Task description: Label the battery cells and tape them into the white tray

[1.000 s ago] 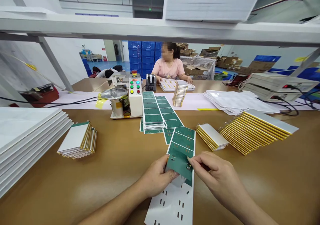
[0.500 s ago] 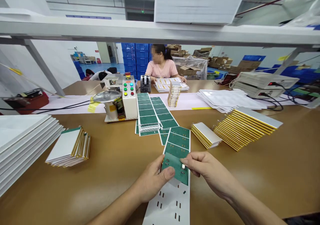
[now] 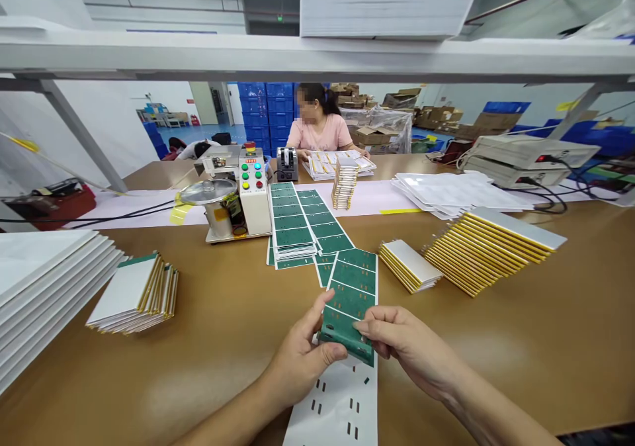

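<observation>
The 2 hands, left [image 3: 302, 356] and right [image 3: 397, 340], pinch a green piece [image 3: 347, 340] over the bench [image 3: 223, 340].

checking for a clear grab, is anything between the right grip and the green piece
Nothing visible stands between them: the right grip touches the green piece on its right side. The left grip holds the left side, out of the way.

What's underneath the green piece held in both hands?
Below the green piece, held by the left hand and right hand, a slotted white sheet shows over the brown table. Whatever the piece and fingers cover can't be seen.
</observation>
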